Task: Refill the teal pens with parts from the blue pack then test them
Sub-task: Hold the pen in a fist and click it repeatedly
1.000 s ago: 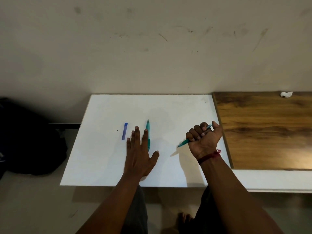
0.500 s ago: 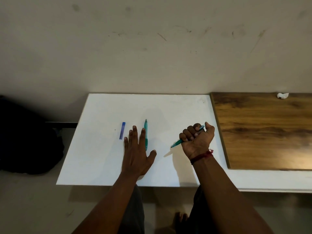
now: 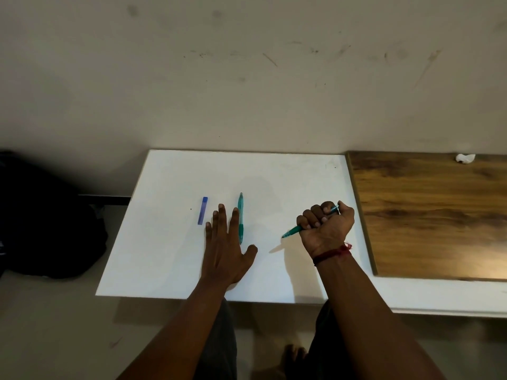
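Open white tabletop (image 3: 274,182) lies between my left hand (image 3: 225,253) and my right hand (image 3: 326,229). Around my left fingers (image 3: 221,215) room is narrow: a teal pen (image 3: 241,218) just right, the blue pack (image 3: 202,210) just left.

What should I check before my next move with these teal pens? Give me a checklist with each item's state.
1. Right hand grips one slim teal plastic pen in a fist: ok.
2. That pen's tip touching the flat white board: not ok, it looks raised, with its shadow apart.
3. Left hand flat on the board: ok.
4. Second teal pen lying beside the left hand: ok.
5. Small blue rectangular pack lying on the board: ok.
6. Refill fitted inside the held pen: cannot tell.
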